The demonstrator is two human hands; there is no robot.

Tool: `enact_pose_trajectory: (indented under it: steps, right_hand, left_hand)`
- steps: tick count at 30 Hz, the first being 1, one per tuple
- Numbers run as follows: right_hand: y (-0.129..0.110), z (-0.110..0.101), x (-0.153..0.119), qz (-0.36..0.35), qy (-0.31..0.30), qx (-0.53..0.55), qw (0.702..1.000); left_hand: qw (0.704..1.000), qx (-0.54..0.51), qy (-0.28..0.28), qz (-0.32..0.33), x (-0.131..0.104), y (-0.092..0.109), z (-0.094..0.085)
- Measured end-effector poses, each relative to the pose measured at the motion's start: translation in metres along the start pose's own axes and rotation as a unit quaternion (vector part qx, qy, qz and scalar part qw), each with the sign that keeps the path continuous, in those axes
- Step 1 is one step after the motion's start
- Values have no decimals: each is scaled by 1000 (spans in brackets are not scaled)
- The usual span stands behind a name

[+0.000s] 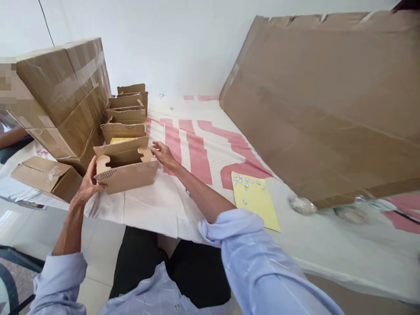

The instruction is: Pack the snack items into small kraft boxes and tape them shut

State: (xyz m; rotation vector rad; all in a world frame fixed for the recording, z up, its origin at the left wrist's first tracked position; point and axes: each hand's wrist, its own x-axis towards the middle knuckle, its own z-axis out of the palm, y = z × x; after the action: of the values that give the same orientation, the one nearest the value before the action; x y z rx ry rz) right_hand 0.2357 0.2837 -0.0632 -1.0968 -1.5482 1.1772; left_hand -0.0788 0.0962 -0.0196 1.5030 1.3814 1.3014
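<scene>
An open cardboard box (128,176) stands at the near end of a row of similar open boxes (126,116). My left hand (88,181) grips its left end, thumb on the near side and fingers along the left edge. At the box's right end is my right hand (161,154), its fingers slightly bent and apart, close to the right flap; whether they touch it is unclear. Something yellow (123,140) shows inside the box just behind.
Stacked taped cartons (62,92) rise at the left, a smaller closed box (47,175) before them. Right of my arm lies a yellow sheet (254,201) with small pieces. A large cardboard box (321,105) fills the right. Another person's arm (13,137) shows far left.
</scene>
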Motion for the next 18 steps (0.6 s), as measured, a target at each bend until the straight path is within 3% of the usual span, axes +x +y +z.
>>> enact_pose_trajectory:
  steps: [3, 5, 7, 8, 10, 12, 15, 18]
  right_hand:
    - [7, -25, -40, 14, -10, -25, 1000]
    - [12, -44, -80, -15, -18, -72, 997]
    - [18, -63, -125, -60, -10, -137, 989]
    - [21, -72, -147, -77, -8, -176, 981]
    - [29, -89, -186, -108, 14, -261, 959]
    - [39, -106, -217, -122, 42, -340, 932]
    - [57, -123, -247, -121, 82, -420, 896]
    - [72, -130, -261, -134, 115, -458, 871]
  left_hand:
    - [991, 58, 123, -8, -8, -17, 11]
    - [962, 131, 237, -31, -27, -25, 25]
    - [939, 183, 286, -50, -48, -28, 46]
    - [944, 191, 264, -54, -56, -28, 58]
    - [967, 185, 167, -59, -62, -23, 83]
    - [979, 177, 83, -66, -50, -17, 103]
    - [978, 184, 63, -81, -9, -10, 117]
    - [972, 201, 76, -94, 36, -12, 113]
